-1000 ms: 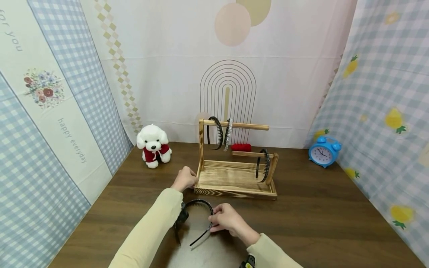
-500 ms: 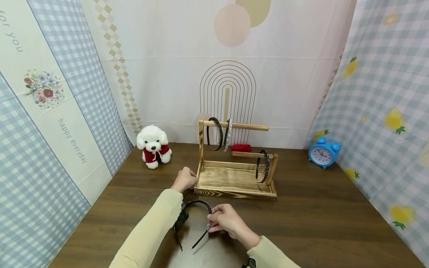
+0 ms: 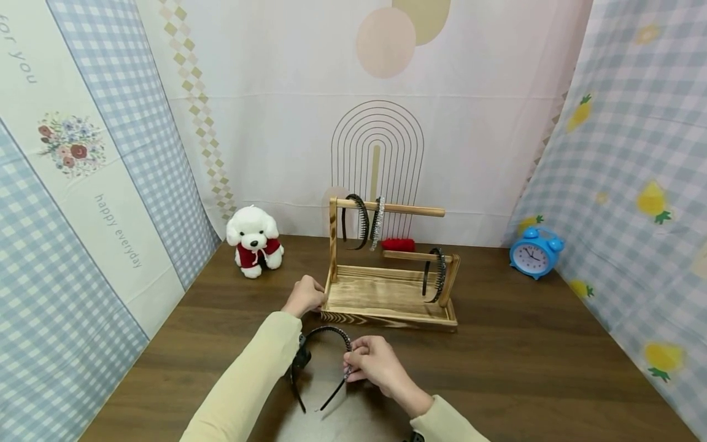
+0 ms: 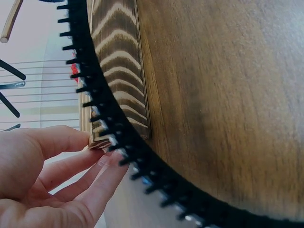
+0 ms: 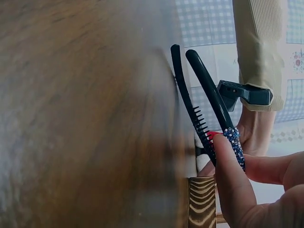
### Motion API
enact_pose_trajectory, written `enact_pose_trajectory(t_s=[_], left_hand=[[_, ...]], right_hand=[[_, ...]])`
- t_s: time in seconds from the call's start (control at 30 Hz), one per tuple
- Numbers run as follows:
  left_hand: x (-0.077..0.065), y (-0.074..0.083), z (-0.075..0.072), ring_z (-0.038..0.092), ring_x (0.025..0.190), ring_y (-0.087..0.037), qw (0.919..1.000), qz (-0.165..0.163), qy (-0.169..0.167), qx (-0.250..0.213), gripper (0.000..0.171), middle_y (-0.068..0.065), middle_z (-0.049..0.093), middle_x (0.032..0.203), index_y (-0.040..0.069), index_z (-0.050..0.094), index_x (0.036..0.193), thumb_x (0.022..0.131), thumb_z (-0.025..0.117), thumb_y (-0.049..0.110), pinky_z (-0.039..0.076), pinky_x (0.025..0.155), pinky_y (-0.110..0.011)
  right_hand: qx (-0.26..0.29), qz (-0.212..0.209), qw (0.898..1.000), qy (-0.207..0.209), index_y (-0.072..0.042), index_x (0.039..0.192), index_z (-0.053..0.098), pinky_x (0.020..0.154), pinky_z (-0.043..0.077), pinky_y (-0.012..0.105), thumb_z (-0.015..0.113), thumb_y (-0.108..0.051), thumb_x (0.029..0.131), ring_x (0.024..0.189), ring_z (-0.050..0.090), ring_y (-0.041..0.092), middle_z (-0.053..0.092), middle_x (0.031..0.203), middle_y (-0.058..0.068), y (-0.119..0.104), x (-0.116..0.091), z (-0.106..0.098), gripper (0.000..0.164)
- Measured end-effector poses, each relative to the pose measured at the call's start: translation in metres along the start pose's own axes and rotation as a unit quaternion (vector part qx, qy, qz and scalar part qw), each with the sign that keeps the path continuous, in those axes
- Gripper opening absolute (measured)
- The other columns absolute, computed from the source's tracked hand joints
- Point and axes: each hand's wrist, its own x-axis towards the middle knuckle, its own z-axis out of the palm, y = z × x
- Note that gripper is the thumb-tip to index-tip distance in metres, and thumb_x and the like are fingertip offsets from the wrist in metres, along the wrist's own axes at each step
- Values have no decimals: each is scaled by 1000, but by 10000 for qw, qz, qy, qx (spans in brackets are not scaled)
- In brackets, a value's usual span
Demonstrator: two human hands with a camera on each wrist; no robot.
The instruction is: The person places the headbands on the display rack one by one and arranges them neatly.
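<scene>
My right hand (image 3: 375, 365) pinches one side of a black toothed headband (image 3: 333, 395) between thumb and fingers, in front of the wooden rack. Small glittering stones coat the headband's outer side in the right wrist view, and its two ends point towards me. With thumb and fingers, my left hand (image 3: 304, 296) grips the front left corner of the rack's tray (image 3: 386, 320). Across the left wrist view the same headband (image 4: 114, 111) passes in front of that corner. A black toothed headband (image 3: 363, 221) and a silvery one (image 3: 378, 224) hang on the upper bar (image 3: 414, 210).
On the lower bar (image 3: 405, 255) hangs another dark headband (image 3: 440, 276). Behind the rack lies a red fuzzy thing (image 3: 397, 245). A white plush dog (image 3: 251, 242) sits at the back left, and a blue alarm clock (image 3: 534, 253) stands at the back right.
The headband in my right hand has turned slightly, its ends shifting a little. My left hand keeps its grip on the tray corner, and the hung headbands stay put.
</scene>
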Motion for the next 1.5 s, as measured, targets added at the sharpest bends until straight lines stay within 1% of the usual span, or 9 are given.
enact_pose_trajectory(t_s=[0.17, 0.3, 0.57, 0.73, 0.87, 1.03, 1.2, 1.43, 1.5], left_hand=[[1, 0, 0, 66, 61, -17, 10000, -13, -30, -33, 25, -24, 68, 96, -11, 70, 106, 85, 60, 0, 61, 61, -30], [1, 1, -1, 66, 60, -19, 9999, -27, -92, -83, 26, -26, 68, 98, -12, 69, 106, 85, 59, -1, 61, 60, -30], [-1, 0, -1, 67, 62, -17, 9999, -25, -56, -122, 26, -29, 66, 108, -12, 69, 108, 86, 60, 0, 61, 61, -28], [1, -2, 0, 66, 59, -16, 10000, 7, -4, -27, 25, -28, 67, 104, -11, 70, 106, 86, 61, -1, 60, 58, -27], [1, -2, 0, 65, 56, -15, 10000, -7, 20, -9, 24, -26, 68, 100, -11, 70, 104, 85, 61, -1, 60, 57, -27], [0, 0, -1, 66, 57, -17, 10000, 26, 2, -48, 23, -25, 69, 95, -11, 71, 103, 84, 61, -1, 60, 57, -28], [1, 1, 0, 66, 57, -17, 10000, 16, 12, -53, 23, -24, 68, 92, -11, 71, 102, 84, 60, -3, 60, 57, -27], [4, -1, 1, 61, 54, -12, 10000, -29, 18, -87, 20, -21, 69, 86, -11, 72, 99, 83, 62, -3, 59, 56, -26], [5, -2, 1, 61, 54, -12, 9999, -45, 30, -109, 19, -20, 69, 84, -10, 73, 97, 83, 62, -2, 59, 56, -25]], right_hand=[[-27, -98, 9999, 98, 19, 113, 48, 62, 62, 32, 58, 2, 93, 66, 67, 16, 68, 88, 27, -1, -1, -2, 29], [-57, -145, 9997, 168, 19, 112, 48, 63, 62, 34, 58, 3, 93, 69, 68, 18, 68, 88, 27, -1, -2, -5, 27], [-299, -389, 9983, 314, 20, 115, 49, 65, 63, 38, 59, 3, 92, 73, 70, 26, 68, 88, 27, -4, -6, -10, 30], [-338, -525, 9973, 379, 21, 116, 49, 63, 62, 35, 59, 4, 92, 74, 71, 28, 67, 89, 30, -5, -7, -13, 31], [-386, -638, 9961, 467, 21, 114, 50, 64, 62, 35, 59, 4, 92, 75, 71, 30, 66, 90, 32, -4, -7, -16, 29], [-478, -832, 9928, 716, 19, 109, 52, 65, 62, 38, 60, 4, 92, 77, 71, 32, 66, 90, 31, -6, -6, -20, 24], [-520, -956, 9893, 972, 16, 110, 54, 67, 62, 38, 61, 2, 92, 80, 70, 35, 67, 90, 27, -9, -6, -24, 24], [-453, -1021, 9848, 1329, 14, 114, 54, 70, 62, 41, 62, 3, 92, 79, 70, 27, 68, 87, 20, -12, -3, -30, 26], [-430, -1064, 9826, 1462, 14, 116, 55, 70, 62, 39, 62, 3, 91, 79, 70, 26, 69, 87, 20, -13, -2, -31, 28]])
